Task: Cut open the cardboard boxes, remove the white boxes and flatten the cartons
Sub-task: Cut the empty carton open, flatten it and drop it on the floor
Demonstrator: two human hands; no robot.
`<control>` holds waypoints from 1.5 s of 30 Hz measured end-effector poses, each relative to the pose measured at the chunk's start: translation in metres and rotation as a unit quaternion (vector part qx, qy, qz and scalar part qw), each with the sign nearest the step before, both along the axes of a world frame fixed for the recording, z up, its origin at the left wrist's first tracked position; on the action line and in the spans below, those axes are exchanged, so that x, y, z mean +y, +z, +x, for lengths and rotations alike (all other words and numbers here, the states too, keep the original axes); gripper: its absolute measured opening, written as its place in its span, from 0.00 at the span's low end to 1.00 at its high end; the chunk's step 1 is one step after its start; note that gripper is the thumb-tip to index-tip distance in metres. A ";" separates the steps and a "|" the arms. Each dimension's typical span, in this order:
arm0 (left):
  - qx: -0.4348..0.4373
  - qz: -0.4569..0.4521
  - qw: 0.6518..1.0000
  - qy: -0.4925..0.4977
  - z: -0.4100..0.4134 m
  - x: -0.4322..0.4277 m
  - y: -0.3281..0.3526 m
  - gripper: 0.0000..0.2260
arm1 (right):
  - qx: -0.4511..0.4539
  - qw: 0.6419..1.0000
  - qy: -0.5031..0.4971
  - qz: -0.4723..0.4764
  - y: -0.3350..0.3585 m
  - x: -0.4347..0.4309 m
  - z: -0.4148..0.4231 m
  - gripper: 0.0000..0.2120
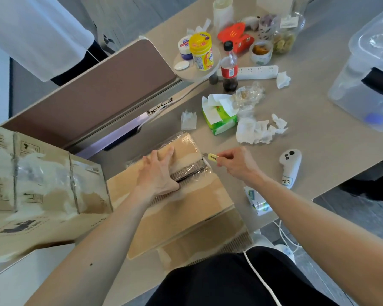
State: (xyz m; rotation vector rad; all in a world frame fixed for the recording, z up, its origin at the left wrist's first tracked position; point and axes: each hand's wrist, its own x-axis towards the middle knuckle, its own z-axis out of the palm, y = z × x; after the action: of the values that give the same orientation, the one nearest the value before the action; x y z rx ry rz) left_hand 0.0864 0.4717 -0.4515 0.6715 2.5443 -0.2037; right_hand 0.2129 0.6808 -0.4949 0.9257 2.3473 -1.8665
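A small cardboard box [186,149] wrapped in clear film lies on a stack of flattened cartons [175,208] at the table's near edge. My left hand [157,173] presses flat on the box's top, its thumb at the near corrugated edge. My right hand [237,164] pinches a small yellow cutter [212,157], whose tip meets the box's right corner. A large brown carton [38,184] with torn tape and printed handling marks stands at the left. No white box is in sight.
The table [318,133] holds a green tissue pack [219,118], crumpled tissues [257,129], a cola bottle [229,67], a power strip [259,72], a white controller [290,166], snack tubs and a clear storage bin [367,80]. A desk divider [97,93] rises behind the box. A person in white stands at top left.
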 end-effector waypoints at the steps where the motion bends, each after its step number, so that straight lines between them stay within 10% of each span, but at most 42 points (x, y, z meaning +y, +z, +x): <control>1: 0.001 0.001 1.000 0.000 0.000 0.000 0.000 0.51 | 0.001 1.000 0.008 0.004 0.001 0.000 0.000 0.11; 45: -0.003 0.012 1.000 0.015 0.002 0.000 -0.004 0.53 | -0.078 0.997 0.012 -0.024 0.022 0.008 0.063 0.10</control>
State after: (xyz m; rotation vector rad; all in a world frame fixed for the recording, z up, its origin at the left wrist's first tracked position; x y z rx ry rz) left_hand 0.0889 0.4722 -0.4552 0.6424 2.5520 -0.1617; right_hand 0.2758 0.6885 -0.4734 0.9933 2.2051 -1.7644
